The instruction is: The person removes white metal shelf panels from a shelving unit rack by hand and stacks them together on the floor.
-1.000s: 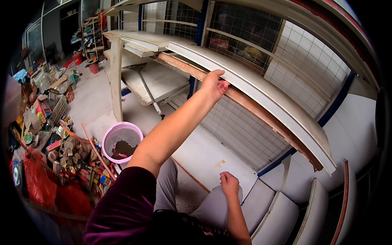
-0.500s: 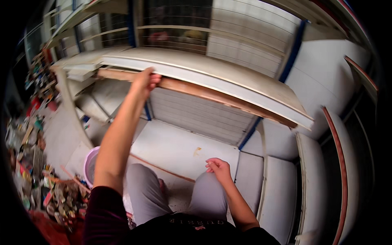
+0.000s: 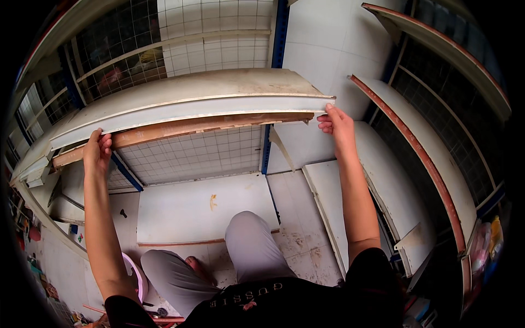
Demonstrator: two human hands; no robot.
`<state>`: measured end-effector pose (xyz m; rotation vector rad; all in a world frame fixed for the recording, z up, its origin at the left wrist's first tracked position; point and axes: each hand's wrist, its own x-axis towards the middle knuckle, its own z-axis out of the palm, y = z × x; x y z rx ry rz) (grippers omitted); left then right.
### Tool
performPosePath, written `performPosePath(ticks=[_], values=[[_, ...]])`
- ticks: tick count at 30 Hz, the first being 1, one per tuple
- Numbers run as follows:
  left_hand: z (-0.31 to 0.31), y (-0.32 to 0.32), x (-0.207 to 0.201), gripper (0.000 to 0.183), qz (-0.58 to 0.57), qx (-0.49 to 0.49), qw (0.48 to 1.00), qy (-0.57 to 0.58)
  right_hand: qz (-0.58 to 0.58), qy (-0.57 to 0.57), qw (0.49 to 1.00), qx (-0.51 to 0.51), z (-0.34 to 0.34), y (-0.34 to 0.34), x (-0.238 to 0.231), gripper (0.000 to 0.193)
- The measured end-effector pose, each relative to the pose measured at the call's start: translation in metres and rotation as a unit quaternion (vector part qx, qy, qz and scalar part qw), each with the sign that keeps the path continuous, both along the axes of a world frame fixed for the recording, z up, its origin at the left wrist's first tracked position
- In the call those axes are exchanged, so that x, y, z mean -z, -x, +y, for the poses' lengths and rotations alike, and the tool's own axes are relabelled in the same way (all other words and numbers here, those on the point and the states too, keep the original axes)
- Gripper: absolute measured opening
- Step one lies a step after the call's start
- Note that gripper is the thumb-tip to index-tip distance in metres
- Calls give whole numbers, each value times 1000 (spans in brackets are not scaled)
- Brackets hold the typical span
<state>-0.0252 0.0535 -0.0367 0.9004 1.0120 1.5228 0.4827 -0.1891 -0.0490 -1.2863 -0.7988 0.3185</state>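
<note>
A long off-white shelf panel (image 3: 219, 90) with a white front lip lies across the rack in front of me. My left hand (image 3: 97, 154) is closed at the left part of this lip, its thumb against the front and its fingers curled beneath. At the panel's right end, my right hand (image 3: 336, 128) pinches the corner of the lip. A reddish-brown strip (image 3: 186, 127) runs under the panel and passes behind my left fingers. The undersides of both grips are partly hidden.
Below lies a white bottom shelf (image 3: 186, 210) before a wire grid back. Blue uprights (image 3: 279, 41) hold the rack. To the right stand shelves with a red-brown edge (image 3: 421, 150) and leaning white panels (image 3: 322, 188). A pink basin (image 3: 136, 273) sits by my left leg.
My right hand has risen from near my knee to the panel's right end and closed on it. The view has turned to the right; my left hand stays at the front edge.
</note>
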Motion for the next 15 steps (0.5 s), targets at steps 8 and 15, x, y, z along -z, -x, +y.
performPosePath(ticks=[8,15], values=[[12,12,-17,13,-5,-18,1000,-8,157,-82,980,-88,11,-1,-21,22],[20,17,-12,13,-2,-8,1000,-3,220,-131,959,-118,6,-3,-17,19]])
